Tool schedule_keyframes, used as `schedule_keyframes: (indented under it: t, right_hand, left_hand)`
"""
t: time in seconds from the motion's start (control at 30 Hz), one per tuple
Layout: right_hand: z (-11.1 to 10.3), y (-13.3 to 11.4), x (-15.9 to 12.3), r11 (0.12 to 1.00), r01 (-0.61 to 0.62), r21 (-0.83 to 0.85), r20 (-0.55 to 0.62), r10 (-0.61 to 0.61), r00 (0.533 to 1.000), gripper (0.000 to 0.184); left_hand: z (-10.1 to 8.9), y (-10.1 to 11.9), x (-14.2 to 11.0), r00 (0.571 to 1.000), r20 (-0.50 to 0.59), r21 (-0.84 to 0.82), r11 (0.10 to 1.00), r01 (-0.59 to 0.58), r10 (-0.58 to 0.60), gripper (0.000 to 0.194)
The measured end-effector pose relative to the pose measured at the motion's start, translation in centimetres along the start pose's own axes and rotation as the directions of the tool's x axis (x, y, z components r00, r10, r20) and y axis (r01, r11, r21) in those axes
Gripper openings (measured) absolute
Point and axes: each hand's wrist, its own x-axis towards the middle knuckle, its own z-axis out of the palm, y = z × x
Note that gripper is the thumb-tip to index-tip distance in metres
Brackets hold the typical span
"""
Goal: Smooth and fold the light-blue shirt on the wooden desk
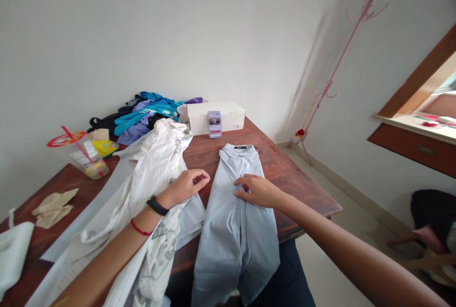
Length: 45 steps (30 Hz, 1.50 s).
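Head view shows me my right hand [257,190] pressed flat, fingers spread, on the pale blue shirt [237,217], pinning it so it lies smooth along the table [285,164] and over its near edge. My left hand [185,185] hovers loosely open, gripping nothing, above the white striped garment [156,164] beside it.

Bare worktop [285,174] lies open to the right of the light blue shirt [237,212] and between its collar and the white box [215,116] behind. To the left, a heap of white clothes [149,188] fills the middle, with a pile of coloured clothes [146,112] behind it. A plastic cup [83,153] and crumpled paper [53,207] stand on the left side.
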Motion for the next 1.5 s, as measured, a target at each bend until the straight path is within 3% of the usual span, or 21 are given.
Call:
schedule_keyframes:
  t: [0.17, 0.3, 0.47, 0.57, 0.67, 0.8, 1.07, 1.23, 1.5]
  right_hand:
    - [0.2, 0.0, 0.5, 0.999, -0.033, -0.022, -0.019, 0.032, 0.999, 0.022]
    - [0.3, 0.8, 0.5, 0.999, -0.045, -0.023, -0.037, 0.044, 0.998, 0.032]
    - [-0.2, 1.9, -0.3, 0.994, -0.099, 0.034, -0.166, 0.104, 0.981, 0.042]
    - [-0.7, 3.2, -1.9, 0.986, -0.129, 0.106, -0.285, 0.154, 0.946, 0.046]
    - [-0.4, 4.8, -4.1, 0.961, -0.193, 0.199, -0.39, 0.258, 0.884, 0.048]
    - [1.2, 5.6, -6.4, 0.933, -0.231, 0.278, -0.437, 0.336, 0.834, 0.048]
    - [2.7, 4.6, -6.9, 0.963, -0.197, 0.182, -0.451, 0.259, 0.854, 0.043]
    - [2.7, 4.8, -7.0, 0.964, -0.168, 0.205, -0.47, 0.248, 0.847, 0.042]
    - [2.8, 4.9, -7.4, 0.962, -0.108, 0.251, -0.513, 0.227, 0.828, 0.041]
  left_hand:
    - [0.0, 0.2, -0.1, 1.0, 0.024, 0.011, 1.0, 0.002, -0.002, 0.021]
    - [0.2, -0.3, -0.2, 0.996, 0.087, 0.042, 0.999, -0.03, 0.027, 0.024]
    - [0.4, -1.2, -0.6, 0.975, 0.221, 0.268, 0.96, -0.075, 0.015, 0.046]
    - [0.4, -1.4, -0.8, 0.969, 0.241, 0.329, 0.943, -0.037, -0.046, 0.063]
    - [0.4, -1.1, -0.9, 0.97, 0.242, 0.297, 0.953, -0.059, -0.015, 0.076]
    - [0.7, -1.0, -0.8, 0.964, 0.264, 0.292, 0.953, -0.081, 0.002, 0.065]
    - [1.6, -2.6, -0.2, 0.982, 0.189, 0.279, 0.957, -0.074, 0.021, 0.046]
    - [2.3, -3.4, 0.5, 0.998, 0.04, 0.332, 0.941, -0.062, 0.052, 0.036]
    - [3.5, -2.9, 0.4, 0.996, -0.077, 0.501, 0.865, 0.006, 0.038, 0.043]
